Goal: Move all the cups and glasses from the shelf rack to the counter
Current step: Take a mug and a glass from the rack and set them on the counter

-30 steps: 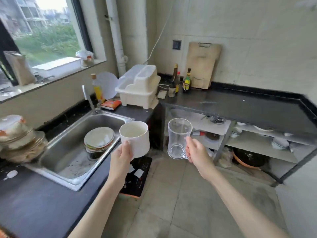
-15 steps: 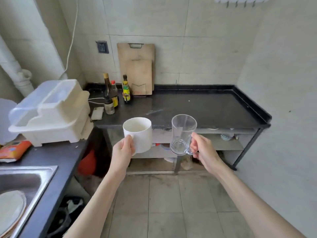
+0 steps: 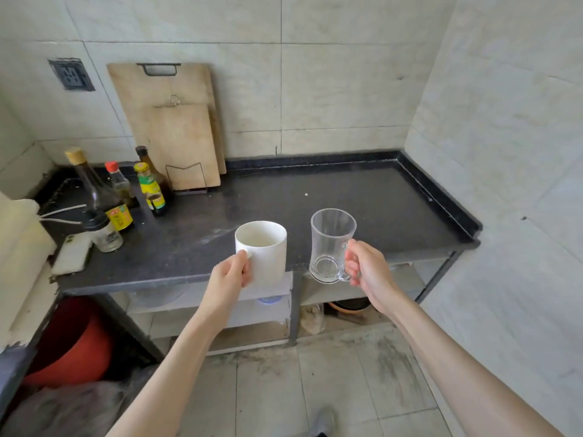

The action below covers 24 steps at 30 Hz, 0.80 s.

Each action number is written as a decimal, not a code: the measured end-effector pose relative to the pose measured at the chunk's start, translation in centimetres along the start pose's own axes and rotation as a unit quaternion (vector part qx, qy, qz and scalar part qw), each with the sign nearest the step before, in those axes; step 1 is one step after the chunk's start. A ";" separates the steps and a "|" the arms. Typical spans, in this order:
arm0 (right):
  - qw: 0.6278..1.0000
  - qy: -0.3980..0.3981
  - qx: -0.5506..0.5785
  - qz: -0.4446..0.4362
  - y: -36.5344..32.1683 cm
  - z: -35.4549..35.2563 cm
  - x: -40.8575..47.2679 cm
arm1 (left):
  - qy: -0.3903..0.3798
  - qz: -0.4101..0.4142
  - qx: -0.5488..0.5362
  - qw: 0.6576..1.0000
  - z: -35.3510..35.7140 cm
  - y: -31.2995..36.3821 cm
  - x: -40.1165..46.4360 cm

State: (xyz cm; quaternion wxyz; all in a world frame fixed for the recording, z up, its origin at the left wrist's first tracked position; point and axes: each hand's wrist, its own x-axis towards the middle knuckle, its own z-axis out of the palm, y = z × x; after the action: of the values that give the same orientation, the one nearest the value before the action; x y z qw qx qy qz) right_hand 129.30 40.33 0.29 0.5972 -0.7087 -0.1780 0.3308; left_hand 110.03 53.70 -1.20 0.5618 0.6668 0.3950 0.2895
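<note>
My left hand (image 3: 227, 278) grips a white ceramic mug (image 3: 264, 251) by its handle side, upright, just above the front edge of the dark counter (image 3: 331, 203). A clear glass mug (image 3: 330, 244) hangs upright in my right hand (image 3: 367, 270), held by its handle, also at the counter's front edge. Both mugs look empty. Below the counter runs a shelf rack (image 3: 220, 313) with a few dishes partly hidden behind my arms.
Several sauce bottles (image 3: 126, 190) and a small jar (image 3: 105, 233) stand at the counter's left. Two wooden cutting boards (image 3: 176, 127) lean on the back wall. A phone (image 3: 73, 253) lies at the left front. A red basin (image 3: 72, 351) sits under the left counter.
The view has swung right from the sink to face the dark counter and drawn closer. Both hands still carry the mugs, now over the counter's front edge.
</note>
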 end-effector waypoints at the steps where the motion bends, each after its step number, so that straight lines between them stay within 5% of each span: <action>1: 1.000 -0.005 -0.001 0.000 -0.5 -0.6 2.1 | 0.004 -0.008 -0.001 1.000 1.1 0.2 1.9; 12: 0.999 -0.029 0.003 0.043 -4.9 -4.6 19.9 | 0.019 -0.096 -0.017 0.995 9.7 0.7 17.2; 24: 0.989 -0.009 -0.029 0.143 -5.0 -0.8 39.5 | 0.003 -0.168 -0.058 0.984 13.8 -2.0 35.8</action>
State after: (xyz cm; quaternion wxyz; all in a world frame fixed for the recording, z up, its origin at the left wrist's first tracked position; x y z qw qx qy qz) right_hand 158.91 66.38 -4.93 0.5211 -0.7408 -0.0900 0.4141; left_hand 139.69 77.12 -8.04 0.6389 0.5563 0.4860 0.2150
